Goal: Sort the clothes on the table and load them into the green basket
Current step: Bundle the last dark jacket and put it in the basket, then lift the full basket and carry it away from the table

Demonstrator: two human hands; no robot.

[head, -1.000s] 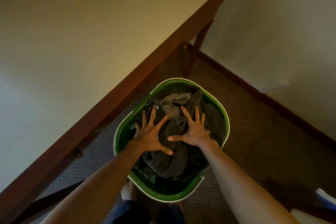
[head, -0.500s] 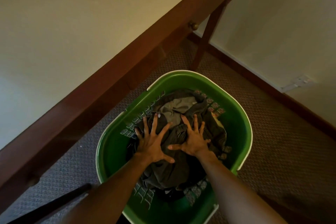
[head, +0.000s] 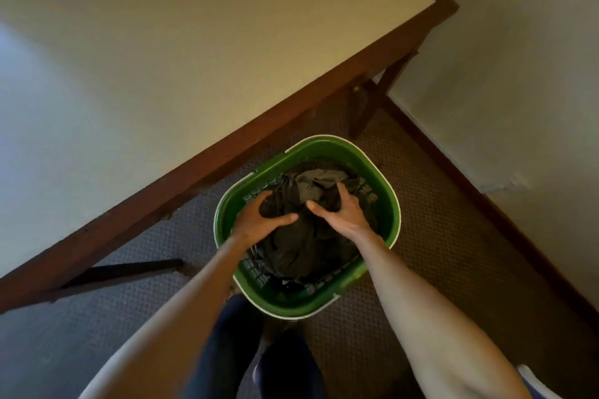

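1. Green basket [head: 387,204] sits on the carpet [head: 437,269], just beside the counter [head: 194,74] edge & in front of the person's legs [head: 259,359]; white rim, slotted walls.
2. Clothes [head: 301,243] fill the basket's inside: a dark crumpled heap w/ a lighter olive-grey piece [head: 319,178] at the far side; can't tell how many garments, or what kind.
3. Left hand [head: 259,220] is on the heap's left part, near the basket's left wall; fingers curled down into the dark fabric, thumb stretched to the right across the top; looks like a loose grab, but how much cloth sits inside the curl can't be told.
4. Right hand [head: 340,210] is on the heap's right part; fingers bent over & digging into the cloth by the olive-grey piece, thumb pointing left toward the other thumb; again gripping fabric, firmness unclear.
5. Hands are apart, a strip of dark cloth between the thumbs; both forearms bare, reaching down from the bottom of view.
6. Counter: pale top, dark brown wood frame, corner at upper right; one leg [head: 366,113] stands just beyond the basket's far rim.
7. Pale wall [head: 518,74] w/ dark skirting on the right; something white at the bottom-right corner, too cropped to ID.
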